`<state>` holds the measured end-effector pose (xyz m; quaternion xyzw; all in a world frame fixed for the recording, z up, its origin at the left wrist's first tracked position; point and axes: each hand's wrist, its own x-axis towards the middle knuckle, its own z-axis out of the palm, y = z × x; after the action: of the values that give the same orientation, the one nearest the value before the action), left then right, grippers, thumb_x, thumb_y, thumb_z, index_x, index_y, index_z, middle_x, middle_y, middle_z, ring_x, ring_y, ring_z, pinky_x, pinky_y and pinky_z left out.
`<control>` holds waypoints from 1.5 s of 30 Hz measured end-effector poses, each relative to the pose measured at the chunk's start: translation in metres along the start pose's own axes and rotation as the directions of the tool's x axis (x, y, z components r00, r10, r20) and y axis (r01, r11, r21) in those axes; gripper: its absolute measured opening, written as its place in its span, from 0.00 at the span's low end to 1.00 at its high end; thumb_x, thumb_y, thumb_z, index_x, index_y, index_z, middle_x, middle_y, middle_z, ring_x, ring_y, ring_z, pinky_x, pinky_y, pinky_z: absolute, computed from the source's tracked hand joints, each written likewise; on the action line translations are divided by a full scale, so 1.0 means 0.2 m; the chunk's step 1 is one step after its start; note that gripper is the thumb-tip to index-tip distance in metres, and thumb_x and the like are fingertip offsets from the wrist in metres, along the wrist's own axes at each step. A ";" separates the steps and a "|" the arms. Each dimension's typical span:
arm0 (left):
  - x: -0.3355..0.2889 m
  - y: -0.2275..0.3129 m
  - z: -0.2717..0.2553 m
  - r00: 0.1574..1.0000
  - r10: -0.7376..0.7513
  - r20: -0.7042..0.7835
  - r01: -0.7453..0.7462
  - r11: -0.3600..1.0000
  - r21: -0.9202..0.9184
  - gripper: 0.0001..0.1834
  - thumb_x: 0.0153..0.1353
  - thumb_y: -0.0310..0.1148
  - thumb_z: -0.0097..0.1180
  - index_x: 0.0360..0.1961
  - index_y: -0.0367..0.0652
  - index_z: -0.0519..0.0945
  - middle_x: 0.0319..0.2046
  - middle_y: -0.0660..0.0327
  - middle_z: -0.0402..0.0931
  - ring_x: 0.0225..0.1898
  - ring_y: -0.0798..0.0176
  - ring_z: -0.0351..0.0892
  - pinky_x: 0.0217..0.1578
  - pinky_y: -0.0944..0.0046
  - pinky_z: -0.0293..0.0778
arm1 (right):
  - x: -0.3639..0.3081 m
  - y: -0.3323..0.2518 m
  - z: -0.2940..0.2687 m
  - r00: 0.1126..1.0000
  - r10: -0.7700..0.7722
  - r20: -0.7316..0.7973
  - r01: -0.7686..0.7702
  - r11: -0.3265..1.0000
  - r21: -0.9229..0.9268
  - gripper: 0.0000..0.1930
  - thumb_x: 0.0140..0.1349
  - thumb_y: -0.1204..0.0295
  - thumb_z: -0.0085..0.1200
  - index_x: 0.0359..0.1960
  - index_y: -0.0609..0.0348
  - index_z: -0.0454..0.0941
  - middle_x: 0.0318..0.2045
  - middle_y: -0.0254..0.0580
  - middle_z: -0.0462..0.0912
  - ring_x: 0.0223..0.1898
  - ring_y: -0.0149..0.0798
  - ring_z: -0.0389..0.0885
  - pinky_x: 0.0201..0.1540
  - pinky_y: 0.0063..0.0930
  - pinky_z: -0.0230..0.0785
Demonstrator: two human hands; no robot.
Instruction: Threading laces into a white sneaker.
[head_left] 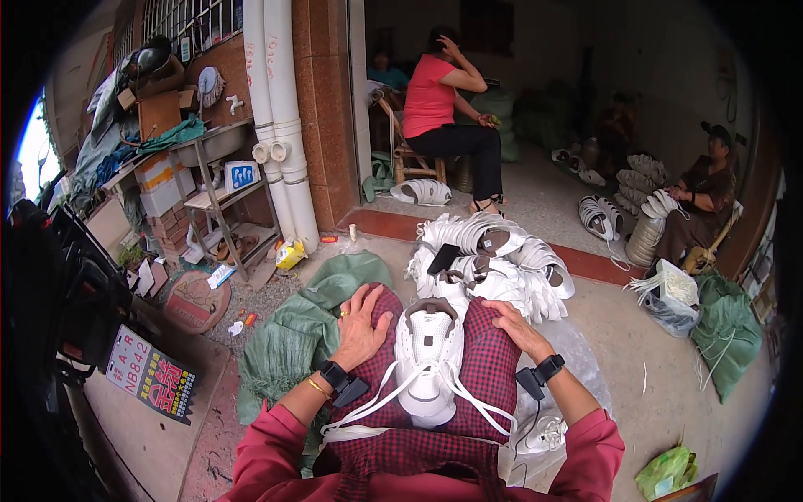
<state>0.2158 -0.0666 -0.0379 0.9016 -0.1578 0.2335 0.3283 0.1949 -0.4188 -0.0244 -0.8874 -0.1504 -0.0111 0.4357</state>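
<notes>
Between my thighs, on a red-and-black checked apron (489, 368), lies a white sneaker upper (446, 345) with a dark collar lining. Its white laces (386, 396) are threaded, and their loose ends spread out to both sides. My left hand (365, 323) rests on my left knee with fingers spread, holding nothing. On the other knee, to the right of the shoe, lies my right hand (519, 331), fingers stretched out and nothing in them. Past my knees is a heap of white shoe uppers (535, 289), with a black phone (443, 258) on it.
Left of my legs sits a green woven sack (288, 335); another sack (726, 326) stands at right beside a bag of white laces (674, 289). Clear plastic sheeting (585, 360) lies by my right leg. Several people sit in the doorway beyond, among stacked uppers (599, 216).
</notes>
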 end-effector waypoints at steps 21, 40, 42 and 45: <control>0.00 0.00 0.00 0.999 -0.021 -0.029 0.021 1.000 0.016 0.30 0.60 0.43 0.57 0.65 0.55 0.69 0.65 0.53 0.62 0.60 0.38 0.63 0.59 0.42 0.63 | 0.00 -0.01 0.02 0.999 -0.022 -0.031 0.022 1.000 -0.018 0.26 0.64 0.57 0.42 0.64 0.49 0.68 0.62 0.50 0.68 0.65 0.55 0.61 0.70 0.44 0.48; 0.00 -0.03 0.02 1.000 -0.020 -0.016 0.020 0.999 -0.032 0.32 0.59 0.46 0.58 0.65 0.56 0.69 0.67 0.54 0.60 0.62 0.39 0.59 0.58 0.38 0.62 | 0.01 -0.01 0.01 1.000 -0.001 -0.012 0.001 1.000 -0.008 0.26 0.63 0.58 0.43 0.64 0.48 0.68 0.63 0.48 0.68 0.65 0.53 0.59 0.71 0.43 0.47; 0.00 -0.03 0.02 1.000 -0.019 -0.020 0.018 1.000 -0.024 0.32 0.59 0.46 0.58 0.65 0.56 0.69 0.67 0.54 0.59 0.62 0.39 0.59 0.58 0.38 0.62 | 0.00 -0.02 0.01 1.000 0.001 -0.011 -0.001 1.000 -0.009 0.26 0.63 0.59 0.43 0.64 0.48 0.68 0.63 0.48 0.68 0.65 0.53 0.59 0.71 0.43 0.47; 0.00 -0.02 0.01 0.999 -0.041 -0.004 0.041 0.999 -0.033 0.32 0.59 0.46 0.58 0.65 0.56 0.69 0.67 0.54 0.59 0.62 0.39 0.59 0.58 0.38 0.62 | 0.01 -0.01 0.01 1.000 0.002 -0.010 -0.002 1.000 -0.012 0.26 0.63 0.59 0.43 0.64 0.48 0.68 0.63 0.48 0.68 0.66 0.53 0.59 0.71 0.43 0.47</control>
<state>0.2180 -0.0659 -0.0412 0.8986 -0.1424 0.2261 0.3481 0.1950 -0.4150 -0.0244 -0.8901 -0.1474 -0.0159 0.4309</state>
